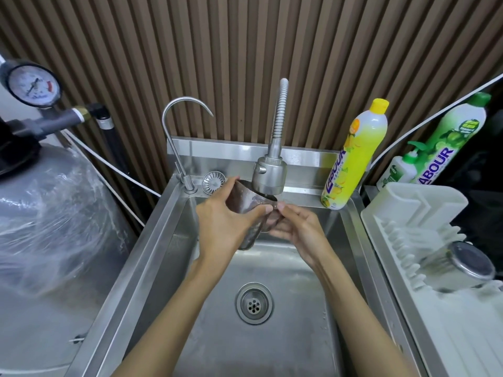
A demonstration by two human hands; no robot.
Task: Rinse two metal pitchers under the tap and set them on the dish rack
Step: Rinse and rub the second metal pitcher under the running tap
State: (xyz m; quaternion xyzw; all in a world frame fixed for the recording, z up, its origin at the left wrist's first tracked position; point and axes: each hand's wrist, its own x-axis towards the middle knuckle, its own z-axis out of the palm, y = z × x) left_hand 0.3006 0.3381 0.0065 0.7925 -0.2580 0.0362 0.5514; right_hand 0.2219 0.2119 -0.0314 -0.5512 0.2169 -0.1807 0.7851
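A metal pitcher is held tilted over the sink, its mouth right under the spray head of the tap. My left hand grips the pitcher's body from the left. My right hand holds it from the right, fingertips near the rim. A second metal pitcher lies on its side, bottom facing me, on the white dish rack at the right.
A thin gooseneck tap and a strainer stand at the sink's back left. A yellow soap bottle and green bottles stand at the back right. A grey filter tank fills the left. The drain is open below.
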